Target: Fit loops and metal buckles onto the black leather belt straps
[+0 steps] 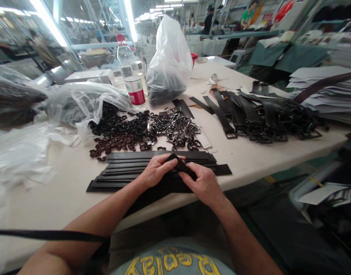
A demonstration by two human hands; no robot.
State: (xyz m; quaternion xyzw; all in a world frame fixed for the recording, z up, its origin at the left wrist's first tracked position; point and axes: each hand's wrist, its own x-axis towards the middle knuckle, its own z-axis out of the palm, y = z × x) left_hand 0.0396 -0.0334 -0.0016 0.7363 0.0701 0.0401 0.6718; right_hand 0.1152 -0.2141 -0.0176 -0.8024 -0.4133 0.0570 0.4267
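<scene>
Between my two hands is a black belt strap (pixel 180 163), held slanting just above the table. My left hand (pixel 156 170) pinches its upper end, thumb on top. Closed on the lower part of the same strap is my right hand (pixel 203 182). Under and beside my hands lies a stack of flat black belt strips (pixel 118 172). Just beyond it are a heap of metal belt buckles (pixel 179 128), black belt loops (pixel 118 124) and brown belt loops (pixel 115 143). Whether a buckle or loop sits on the held strap is hidden by my fingers.
Finished-looking belts with buckles (pixel 258 114) are piled at the right. At the back stand a plastic bottle (pixel 132 82) and a clear bag of dark parts (pixel 168 68). Plastic wrapping (pixel 23 152) covers the left. Stacked sheets (pixel 321 89) rise at the far right.
</scene>
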